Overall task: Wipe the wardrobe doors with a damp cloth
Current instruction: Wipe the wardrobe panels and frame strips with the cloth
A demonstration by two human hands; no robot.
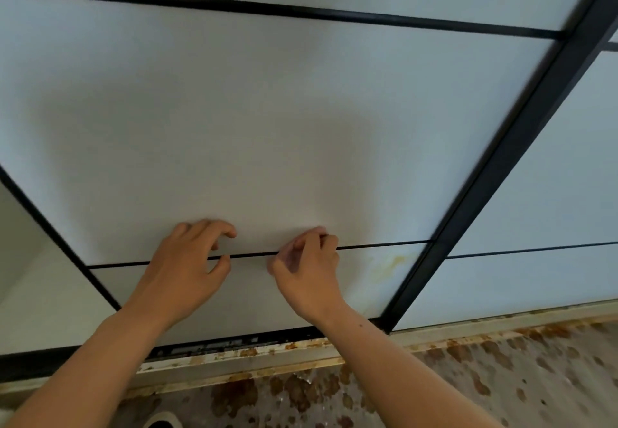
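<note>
Door [267,109]: white panel in a black frame, upright ahead; both hands are on its lower part, by a thin black strip [384,245].
Left hand [190,260]: fingers curled, tips on the panel just above the strip, thumb at the strip; cannot tell whether it holds anything.
Right hand [307,267]: just right of the left, fingers bunched as in a pinch at the strip; what it pinches cannot be told.
Stain [391,262]: yellowish, on the door right of the right hand.
</note>
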